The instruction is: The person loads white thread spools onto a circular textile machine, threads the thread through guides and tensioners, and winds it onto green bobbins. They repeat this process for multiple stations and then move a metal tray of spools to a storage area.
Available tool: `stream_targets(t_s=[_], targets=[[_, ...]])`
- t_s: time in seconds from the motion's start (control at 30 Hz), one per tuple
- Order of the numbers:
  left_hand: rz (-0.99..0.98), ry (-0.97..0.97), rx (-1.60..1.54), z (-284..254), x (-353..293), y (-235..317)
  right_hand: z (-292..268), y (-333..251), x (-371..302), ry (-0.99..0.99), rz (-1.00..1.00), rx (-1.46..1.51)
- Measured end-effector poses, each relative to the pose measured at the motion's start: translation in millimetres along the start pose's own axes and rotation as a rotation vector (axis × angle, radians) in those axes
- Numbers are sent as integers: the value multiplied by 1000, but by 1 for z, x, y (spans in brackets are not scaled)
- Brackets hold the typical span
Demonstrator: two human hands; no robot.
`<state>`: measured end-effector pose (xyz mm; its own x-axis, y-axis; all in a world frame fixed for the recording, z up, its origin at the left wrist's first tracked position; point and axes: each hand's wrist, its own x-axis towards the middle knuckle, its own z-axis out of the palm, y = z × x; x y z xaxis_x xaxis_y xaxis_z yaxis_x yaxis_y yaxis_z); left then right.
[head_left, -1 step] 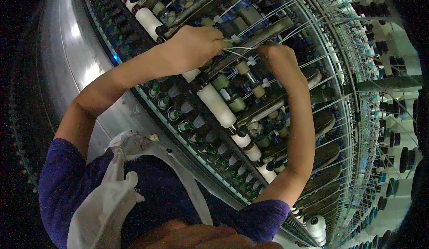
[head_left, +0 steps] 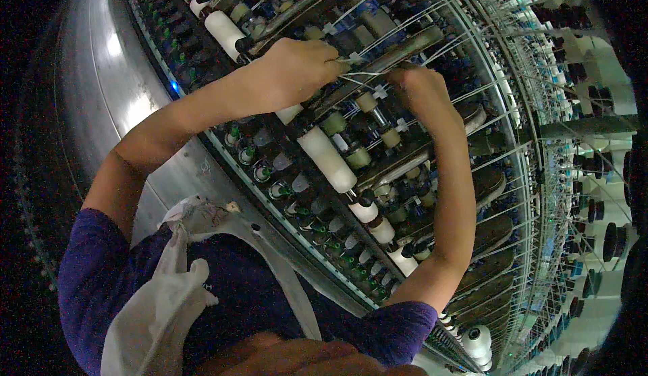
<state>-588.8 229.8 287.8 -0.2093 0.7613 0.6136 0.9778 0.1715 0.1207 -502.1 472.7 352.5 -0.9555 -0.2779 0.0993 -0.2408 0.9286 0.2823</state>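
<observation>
My left hand (head_left: 304, 69) is closed in a pinch, with its back up, over the drafting parts of a spinning frame. Facing it, my right hand (head_left: 420, 87) is bent inward with its fingers curled closed. A white strand (head_left: 364, 73) of fibre stretches between the fingertips of both hands, and each appears to grip an end. The right fingertips are in shadow. Below the hands lie small tan rollers (head_left: 366, 102) and a white clip (head_left: 380, 92). A thick white roller (head_left: 327, 158) sits nearer my body.
A row of spindles with green parts (head_left: 262, 173) runs diagonally along the machine's near side. Dark weighting arms (head_left: 491, 185) stand beyond my right forearm. Many white strands (head_left: 505, 156) descend from the right. A curved metal panel (head_left: 128, 72) lies at left, and a pale cloth (head_left: 158, 315) hangs from me.
My left fingertips have shifted very slightly toward the right hand, and the strand between them lies a little differently. The right hand stays where it was.
</observation>
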Motion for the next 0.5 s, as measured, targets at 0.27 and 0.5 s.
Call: stream_targets(t_s=[0.27, 0.5], targets=[[-22, 107, -600, 10, 2, -11, 1, -4, 3, -251, 128, 10], [-191, 166, -1810, 21, 11, 9, 14, 2, -10, -128, 78, 109]])
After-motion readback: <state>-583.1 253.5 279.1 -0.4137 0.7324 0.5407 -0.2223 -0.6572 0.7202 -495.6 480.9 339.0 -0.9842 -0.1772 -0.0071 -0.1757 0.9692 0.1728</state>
